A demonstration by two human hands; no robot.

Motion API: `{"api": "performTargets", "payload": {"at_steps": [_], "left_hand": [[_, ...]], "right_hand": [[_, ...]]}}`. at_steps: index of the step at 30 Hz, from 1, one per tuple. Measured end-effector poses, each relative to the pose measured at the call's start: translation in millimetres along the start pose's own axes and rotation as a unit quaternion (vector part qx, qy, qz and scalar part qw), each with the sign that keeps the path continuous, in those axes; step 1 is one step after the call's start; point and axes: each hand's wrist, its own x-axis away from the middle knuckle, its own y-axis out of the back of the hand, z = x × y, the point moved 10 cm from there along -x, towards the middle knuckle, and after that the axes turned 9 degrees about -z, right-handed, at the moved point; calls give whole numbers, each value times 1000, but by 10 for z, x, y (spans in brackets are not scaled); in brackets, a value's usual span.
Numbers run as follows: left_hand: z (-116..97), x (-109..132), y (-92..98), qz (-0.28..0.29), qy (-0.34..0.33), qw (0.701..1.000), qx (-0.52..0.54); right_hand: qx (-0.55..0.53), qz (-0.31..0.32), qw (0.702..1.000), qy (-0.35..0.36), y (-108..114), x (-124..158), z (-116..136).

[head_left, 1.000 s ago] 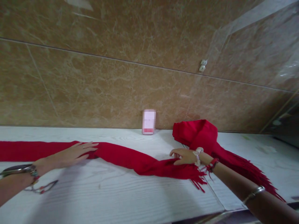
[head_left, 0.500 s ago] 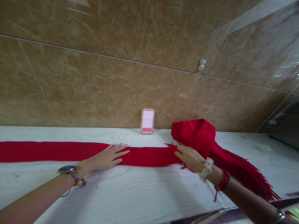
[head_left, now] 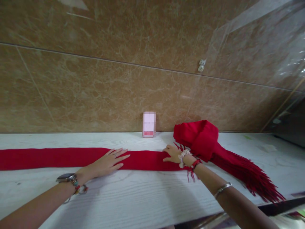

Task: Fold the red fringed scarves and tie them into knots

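Observation:
A long red scarf (head_left: 145, 160) lies in a flat band across the white tabletop, running out of view at the left. My left hand (head_left: 107, 163) rests flat on it with its fingers spread. Nearer the fringed right end, my right hand (head_left: 172, 154) touches the scarf, thumb and fingers apart and the fingers slightly bent. Red tassels stick out above and below the right wrist. Just beyond that hand sits a second red piece of cloth (head_left: 197, 136), folded in a loop, with a long fringed tail trailing to the right.
A phone-like pink and white object (head_left: 149, 124), its face blurred, leans upright against the brown marbled wall (head_left: 107, 92). A small white cat-shaped hook (head_left: 201, 65) is fixed to the wall. The white tabletop (head_left: 124, 197) ends at a front edge at lower right.
My right hand has slid left along the scarf, away from its fringed end, and its fingers have bent. My left hand stays on the same spot of the scarf. The view has shifted slightly.

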Motion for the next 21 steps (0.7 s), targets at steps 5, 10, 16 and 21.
{"api": "performTargets", "payload": {"at_steps": [5, 10, 16, 21], "left_hand": [[41, 6, -15, -23, 6, 1000, -17], [42, 9, -12, -40, 2, 999, -33], [43, 6, -26, -34, 2, 998, -44], [42, 10, -28, -30, 5, 999, -40]], "right_hand": [[15, 31, 999, -1, -8, 27, -111], [-19, 102, 994, 36, -62, 288, -53], [73, -53, 996, 4, 202, 416, -88], [46, 15, 998, -31, 5, 562, -325]]}}
